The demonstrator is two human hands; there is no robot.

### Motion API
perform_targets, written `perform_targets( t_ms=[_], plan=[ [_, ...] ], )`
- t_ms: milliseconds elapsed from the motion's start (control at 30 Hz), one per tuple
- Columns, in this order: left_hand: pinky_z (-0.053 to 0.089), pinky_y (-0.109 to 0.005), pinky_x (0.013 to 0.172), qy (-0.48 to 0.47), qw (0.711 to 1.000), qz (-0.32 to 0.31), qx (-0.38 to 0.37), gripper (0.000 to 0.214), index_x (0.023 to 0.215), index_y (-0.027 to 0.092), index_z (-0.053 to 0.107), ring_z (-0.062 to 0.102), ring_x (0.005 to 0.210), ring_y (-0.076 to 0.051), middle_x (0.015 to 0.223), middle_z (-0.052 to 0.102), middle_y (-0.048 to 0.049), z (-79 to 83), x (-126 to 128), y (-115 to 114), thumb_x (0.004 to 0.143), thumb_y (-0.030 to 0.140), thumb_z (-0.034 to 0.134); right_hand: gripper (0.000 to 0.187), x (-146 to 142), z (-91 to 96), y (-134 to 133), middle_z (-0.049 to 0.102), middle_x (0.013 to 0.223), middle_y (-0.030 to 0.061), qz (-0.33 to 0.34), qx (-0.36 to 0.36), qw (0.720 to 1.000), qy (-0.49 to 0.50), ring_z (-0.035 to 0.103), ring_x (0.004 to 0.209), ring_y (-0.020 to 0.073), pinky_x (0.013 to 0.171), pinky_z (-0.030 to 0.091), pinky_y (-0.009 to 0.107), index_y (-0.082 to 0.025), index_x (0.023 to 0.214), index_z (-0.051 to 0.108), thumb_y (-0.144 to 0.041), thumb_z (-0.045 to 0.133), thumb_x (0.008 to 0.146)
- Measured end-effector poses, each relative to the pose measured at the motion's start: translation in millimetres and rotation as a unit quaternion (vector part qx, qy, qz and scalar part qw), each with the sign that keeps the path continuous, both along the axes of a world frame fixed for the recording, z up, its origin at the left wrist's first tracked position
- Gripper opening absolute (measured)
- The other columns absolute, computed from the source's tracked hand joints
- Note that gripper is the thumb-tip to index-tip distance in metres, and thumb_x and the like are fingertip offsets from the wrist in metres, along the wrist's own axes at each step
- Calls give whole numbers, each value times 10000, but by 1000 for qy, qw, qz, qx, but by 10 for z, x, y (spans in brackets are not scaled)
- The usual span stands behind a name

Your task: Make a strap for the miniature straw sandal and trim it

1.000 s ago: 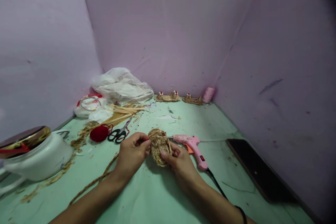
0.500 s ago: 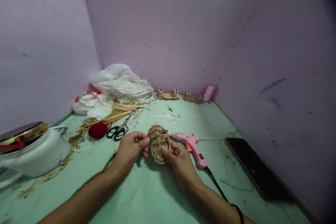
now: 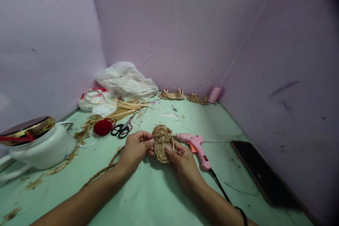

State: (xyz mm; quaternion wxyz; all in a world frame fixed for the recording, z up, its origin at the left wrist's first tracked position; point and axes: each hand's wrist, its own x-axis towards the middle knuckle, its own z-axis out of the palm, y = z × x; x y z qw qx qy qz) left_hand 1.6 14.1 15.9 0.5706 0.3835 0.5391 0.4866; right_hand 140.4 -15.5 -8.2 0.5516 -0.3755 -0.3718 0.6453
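Observation:
Between my two hands is a small oval piece of coiled, braided straw [image 3: 162, 144], shaped like a miniature slipper sole and tilted up off the table. The fingers of my left hand [image 3: 139, 146] pinch its left edge. My right hand [image 3: 182, 160] grips the right side, its thumb on the front face and the fingertips behind, partly hidden. A pink hot glue gun [image 3: 194, 144] lies just beyond my right hand, its nozzle close to the straw piece. A straw braid [image 3: 106, 169] runs along the table beside my left forearm.
Black-handled scissors [image 3: 122, 130] and a red yarn ball [image 3: 103, 127] lie left. A white pot [image 3: 43, 152] stands far left, a dark phone-like slab [image 3: 265, 176] right. Behind are a plastic bag [image 3: 127, 79], straw strips [image 3: 124, 109], woven slippers [image 3: 171, 96] and a pink thread spool [image 3: 214, 94].
The whole view has shifted slightly, so everything sits a little farther right. Both hands keep the same hold on the straw piece.

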Motion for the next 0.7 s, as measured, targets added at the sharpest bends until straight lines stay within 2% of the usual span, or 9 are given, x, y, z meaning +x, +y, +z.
perform_targets(
  t_ms=[133,300,433,600,700],
  plan=[
    [439,-174,383,15,1000,11,-6,186,662,138,522,488,385,-64,446,528,53,-14,3,-1,545,184,659,404,-12,32,-5,690,834,83,4,2,1000,7,580,604,138,563,443,259,-130,964,666,-366,731,643],
    [453,-189,402,-25,1000,17,2,267,700,150,489,508,407,-78,461,538,57,-24,3,2,519,183,682,370,-14,34,-3,689,795,68,10,7,1000,2,544,543,107,519,416,232,-133,959,674,-359,713,669],
    [427,-181,383,-54,999,1,-6,406,817,140,502,499,402,-71,526,577,52,25,11,-8,471,149,715,372,8,20,2,689,827,62,18,15,1000,-6,595,653,144,606,450,252,-149,980,672,-346,715,667],
    [305,-151,314,-51,998,-20,-17,367,780,111,535,416,315,-36,502,560,52,81,-12,-11,456,140,704,322,79,32,30,695,842,76,29,20,999,17,619,721,187,649,480,304,-160,927,696,-412,618,743],
    [273,-148,298,-61,997,-39,-31,368,790,107,544,406,302,-41,474,548,52,86,-47,10,457,155,692,293,126,49,68,703,835,67,45,12,999,22,631,719,188,668,491,320,-182,921,704,-373,661,703]
  ],
)
